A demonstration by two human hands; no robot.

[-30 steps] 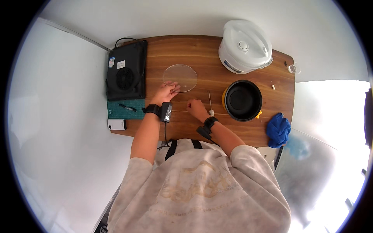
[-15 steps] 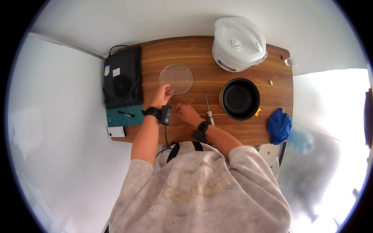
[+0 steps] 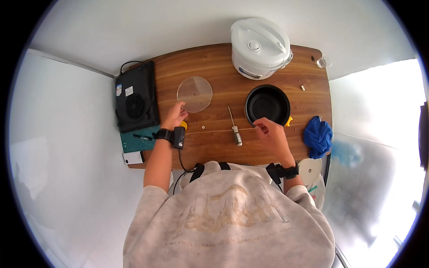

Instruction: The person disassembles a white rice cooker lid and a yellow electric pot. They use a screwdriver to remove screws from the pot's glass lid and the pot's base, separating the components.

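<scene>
"What do the hands have?"

"The left hand (image 3: 176,115) appears to pinch the clear disc (image 3: 195,91) by its seven o'clock edge; the disc is at ten o'clock from the middle of the desk (image 3: 210,149). The right hand (image 3: 273,136), fingers curled, is over the six o'clock rim of the black pan (image 3: 268,105), itself at three o'clock. Whether it grips or touches that rim, I can't tell."

"Risks?"

"Held by one edge, the disc might tip or slip. A bump from the right hand could tilt the pan. The screwdriver (image 3: 236,133), at five o'clock, could roll if brushed, and the cable (image 3: 180,158) might sweep away the pale ring (image 3: 203,127) between seven and eight."

"And the count?"

"One disc, one pan, one screwdriver, one pale ring, one white lidded pot (image 3: 259,51) at one o'clock, one black appliance (image 3: 144,94) at nine, one blue cloth (image 3: 318,137) at four."
</scene>
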